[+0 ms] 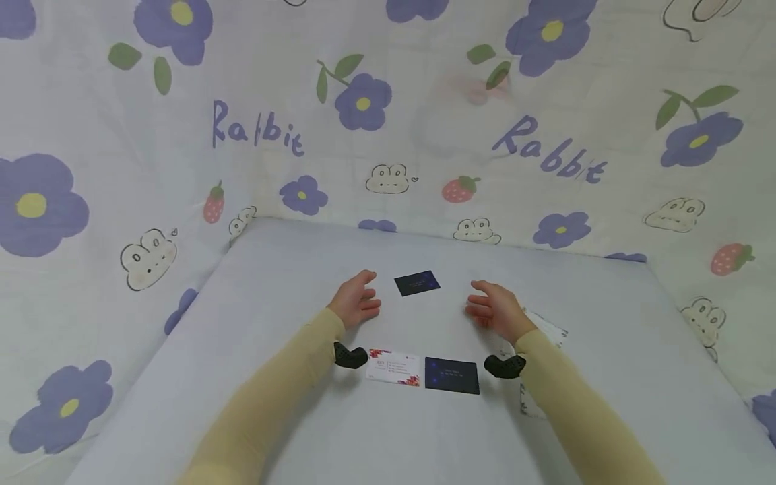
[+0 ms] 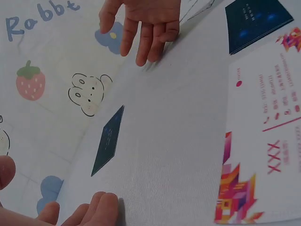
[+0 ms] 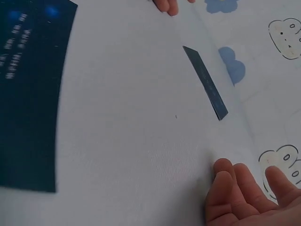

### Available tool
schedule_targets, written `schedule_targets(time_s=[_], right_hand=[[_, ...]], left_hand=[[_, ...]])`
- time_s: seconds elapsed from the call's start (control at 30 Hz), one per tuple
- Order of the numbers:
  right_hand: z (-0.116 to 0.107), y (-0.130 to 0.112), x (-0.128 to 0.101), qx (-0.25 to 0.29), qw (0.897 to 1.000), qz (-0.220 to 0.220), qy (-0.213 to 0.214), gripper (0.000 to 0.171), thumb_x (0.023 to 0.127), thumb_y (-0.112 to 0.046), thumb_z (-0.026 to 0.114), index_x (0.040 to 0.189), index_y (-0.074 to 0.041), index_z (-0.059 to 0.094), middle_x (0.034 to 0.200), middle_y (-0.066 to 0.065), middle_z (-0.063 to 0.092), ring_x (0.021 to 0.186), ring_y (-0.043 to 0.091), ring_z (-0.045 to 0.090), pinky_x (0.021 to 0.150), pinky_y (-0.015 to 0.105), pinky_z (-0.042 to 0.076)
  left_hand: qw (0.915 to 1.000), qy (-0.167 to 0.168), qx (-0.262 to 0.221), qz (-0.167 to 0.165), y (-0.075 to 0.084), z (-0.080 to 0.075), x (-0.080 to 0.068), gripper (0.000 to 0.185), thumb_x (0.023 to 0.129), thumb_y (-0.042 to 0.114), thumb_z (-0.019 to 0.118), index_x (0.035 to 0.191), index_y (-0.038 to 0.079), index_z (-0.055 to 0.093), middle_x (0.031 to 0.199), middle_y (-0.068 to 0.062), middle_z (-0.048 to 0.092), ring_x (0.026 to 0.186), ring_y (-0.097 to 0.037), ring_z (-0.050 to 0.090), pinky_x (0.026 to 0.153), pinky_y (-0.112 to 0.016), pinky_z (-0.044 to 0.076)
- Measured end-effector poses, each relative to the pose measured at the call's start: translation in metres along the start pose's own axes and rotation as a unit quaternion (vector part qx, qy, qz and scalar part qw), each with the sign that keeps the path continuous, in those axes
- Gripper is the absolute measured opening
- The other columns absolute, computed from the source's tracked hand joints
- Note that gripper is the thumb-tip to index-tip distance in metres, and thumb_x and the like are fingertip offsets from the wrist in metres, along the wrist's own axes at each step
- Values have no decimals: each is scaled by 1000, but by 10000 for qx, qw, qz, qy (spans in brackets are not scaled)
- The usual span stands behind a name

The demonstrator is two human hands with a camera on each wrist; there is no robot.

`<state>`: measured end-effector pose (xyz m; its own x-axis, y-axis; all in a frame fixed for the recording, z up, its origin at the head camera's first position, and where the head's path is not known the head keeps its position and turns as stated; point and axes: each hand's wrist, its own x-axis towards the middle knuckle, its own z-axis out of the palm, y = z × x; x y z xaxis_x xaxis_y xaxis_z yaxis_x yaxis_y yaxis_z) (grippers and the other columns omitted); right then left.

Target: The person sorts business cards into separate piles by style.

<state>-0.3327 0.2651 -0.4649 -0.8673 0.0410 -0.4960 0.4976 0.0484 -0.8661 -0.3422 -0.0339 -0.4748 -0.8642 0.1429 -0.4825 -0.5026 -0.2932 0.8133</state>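
Observation:
My left hand (image 1: 359,300) and right hand (image 1: 492,308) rest on the pale table (image 1: 291,269), palms turned toward each other, fingers relaxed and holding nothing. A small dark blue card (image 1: 417,283) lies flat between and just beyond them, touching neither. Closer to me, a white card with colourful corners (image 1: 394,367) lies beside a second dark blue card (image 1: 451,375). The left wrist view shows the left fingers (image 2: 96,209) low, the far dark card (image 2: 108,141), the white card (image 2: 268,141) and the right hand (image 2: 146,23). The right wrist view shows the right fingers (image 3: 244,197) and the far dark card (image 3: 207,82).
White printed cards (image 1: 548,328) lie partly under my right forearm. A cloth backdrop printed with purple flowers, rabbits and strawberries (image 1: 388,101) rises behind and beside the table. Black wrist camera mounts (image 1: 350,355) sit under both sleeves.

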Motion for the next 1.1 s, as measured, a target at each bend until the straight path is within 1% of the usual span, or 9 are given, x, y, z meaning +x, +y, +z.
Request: schedule_targets(time_s=[0.1,0.17,0.3,0.43,0.6,0.7,0.83,1.1], right_hand=[[12,-10,18,-65,10000,-2,74,72,102,-41,53,162,-13,24,160,18,41,102,13,68,76,21,53],[18,-14,25,-87,9999,-24,83,72,102,-41,54,161,-13,25,160,18,41,105,16,68,76,22,53],[29,-20,37,-118,9999,-106,20,72,102,-41,54,161,-12,25,162,19,38,119,23,62,78,22,54],[41,-25,46,-190,9995,-235,-96,72,102,-39,54,161,-10,25,162,21,37,131,29,54,84,24,53],[58,-32,51,-437,9975,-468,-282,72,102,-39,54,160,-8,25,161,22,37,135,32,49,97,32,51],[60,-31,52,-534,9966,-544,-326,72,101,-39,54,160,-7,26,161,23,37,135,33,48,98,34,50],[61,-29,53,-623,9958,-552,-388,73,101,-40,55,160,-8,26,161,24,36,132,31,47,94,33,50],[63,-31,56,-715,9961,-450,-245,71,102,-40,55,160,-10,28,160,22,38,136,32,45,91,31,49]], left_hand=[[10000,35,40,17,3,7,7,63,104,33,51,159,9,34,165,-26,28,145,-42,42,121,-50,38],[10000,43,60,-7,2,13,10,63,103,33,52,159,10,34,165,-25,28,145,-41,43,121,-49,38],[9999,14,107,-40,-1,23,15,64,103,34,53,159,10,34,165,-24,30,144,-40,44,120,-48,39],[9998,11,186,-37,-1,30,20,65,102,35,54,159,10,32,164,-24,31,143,-40,46,119,-48,41],[9998,16,184,-20,3,34,25,69,102,35,54,160,8,28,164,-26,31,143,-41,46,118,-48,41],[9999,12,172,-8,2,37,27,72,101,35,55,161,7,25,163,-27,31,142,-42,46,118,-48,42],[9998,81,195,-33,1,37,30,74,100,36,56,161,6,25,161,-27,35,140,-42,48,116,-48,44],[9998,58,188,-66,4,39,34,75,99,36,57,161,7,25,161,-26,36,140,-40,48,115,-48,45]])
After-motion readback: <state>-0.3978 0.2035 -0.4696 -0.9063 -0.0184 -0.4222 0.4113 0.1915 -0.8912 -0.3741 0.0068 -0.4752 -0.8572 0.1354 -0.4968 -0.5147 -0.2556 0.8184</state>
